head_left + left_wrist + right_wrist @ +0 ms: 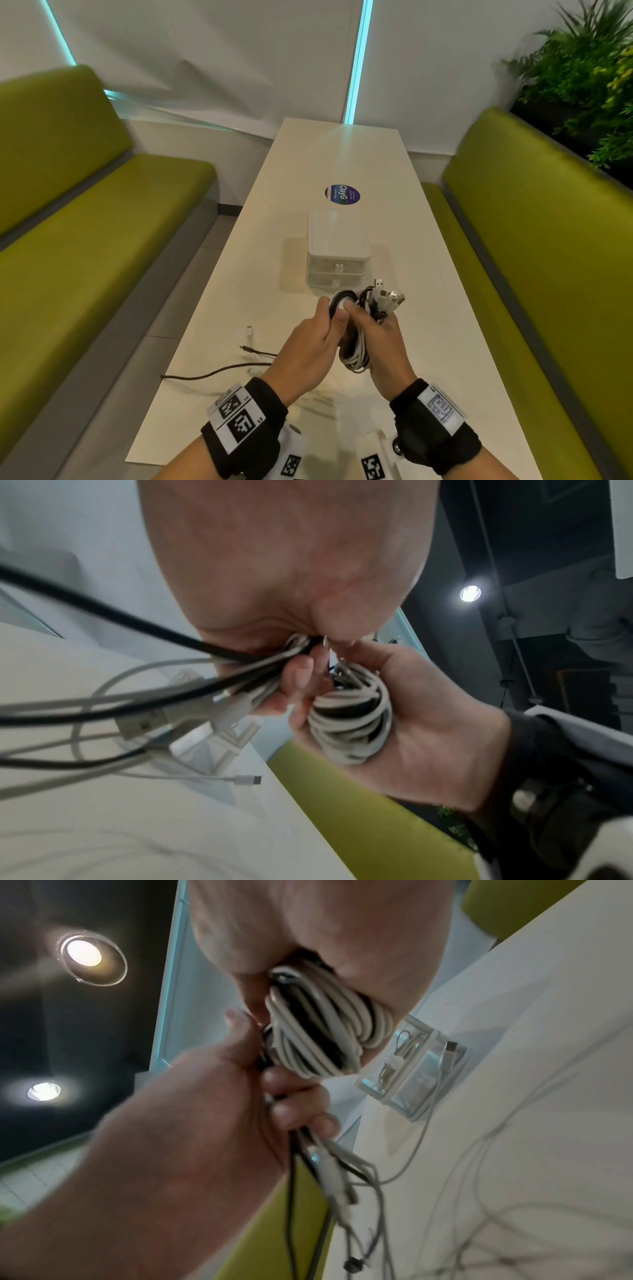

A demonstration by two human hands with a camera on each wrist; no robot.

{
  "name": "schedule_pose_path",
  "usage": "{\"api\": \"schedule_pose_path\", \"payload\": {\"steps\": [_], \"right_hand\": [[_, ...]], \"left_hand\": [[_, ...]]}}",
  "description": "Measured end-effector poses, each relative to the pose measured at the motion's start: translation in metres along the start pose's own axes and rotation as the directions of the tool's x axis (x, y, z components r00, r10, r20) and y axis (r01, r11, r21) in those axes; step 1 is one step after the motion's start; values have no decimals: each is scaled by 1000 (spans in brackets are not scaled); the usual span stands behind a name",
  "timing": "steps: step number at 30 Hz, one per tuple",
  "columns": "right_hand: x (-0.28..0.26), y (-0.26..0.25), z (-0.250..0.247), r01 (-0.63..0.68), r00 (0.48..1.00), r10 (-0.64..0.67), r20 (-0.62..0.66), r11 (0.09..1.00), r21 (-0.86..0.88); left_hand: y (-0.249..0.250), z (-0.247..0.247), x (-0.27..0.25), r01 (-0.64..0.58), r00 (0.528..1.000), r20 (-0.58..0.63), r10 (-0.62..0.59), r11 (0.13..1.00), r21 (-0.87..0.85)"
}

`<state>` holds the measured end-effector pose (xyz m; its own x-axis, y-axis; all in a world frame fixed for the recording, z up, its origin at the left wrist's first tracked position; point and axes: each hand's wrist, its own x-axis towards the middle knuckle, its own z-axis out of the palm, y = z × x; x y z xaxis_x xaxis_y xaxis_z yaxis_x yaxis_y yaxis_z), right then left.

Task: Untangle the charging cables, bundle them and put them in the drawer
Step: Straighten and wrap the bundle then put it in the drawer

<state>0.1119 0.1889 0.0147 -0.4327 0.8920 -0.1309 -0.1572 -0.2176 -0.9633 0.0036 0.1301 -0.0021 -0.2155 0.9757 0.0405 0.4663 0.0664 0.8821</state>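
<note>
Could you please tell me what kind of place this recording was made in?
Probably a booth in an office break area or café: two green padded benches face each other across a long white table, with a leafy plant wall behind the right-hand bench and recessed ceiling lights overhead.

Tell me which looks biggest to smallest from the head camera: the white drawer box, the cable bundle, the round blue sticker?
1. White drawer box
2. Cable bundle, partly hidden by both hands, so its size is unsure
3. Round blue sticker, farther away, which shrinks it
</note>
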Motion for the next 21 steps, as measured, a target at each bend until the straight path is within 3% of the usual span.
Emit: {"api": "schedule_pose_path", "payload": {"steps": [4, 8, 13, 18, 21], "right_hand": [[3, 2, -1, 41, 998, -45, -46, 996, -85], [12, 4, 1, 38, 999, -43, -18, 975, -219], [21, 6, 0, -18, 999, 25, 39, 987, -157], [20, -6, -2, -48, 989, 65, 134, 991, -128], [16, -5, -5, -64, 988, 73, 135, 996, -70]], "left_hand": [[0, 4, 0, 51, 999, 12, -51, 998, 25], [4, 9, -1, 62, 997, 30, -69, 979, 196], [9, 1, 1, 22, 998, 51, -39, 953, 301], [21, -15, 1, -116, 969, 248, 9, 900, 420], [26, -19, 2, -126, 946, 323, -24, 891, 436]]}}
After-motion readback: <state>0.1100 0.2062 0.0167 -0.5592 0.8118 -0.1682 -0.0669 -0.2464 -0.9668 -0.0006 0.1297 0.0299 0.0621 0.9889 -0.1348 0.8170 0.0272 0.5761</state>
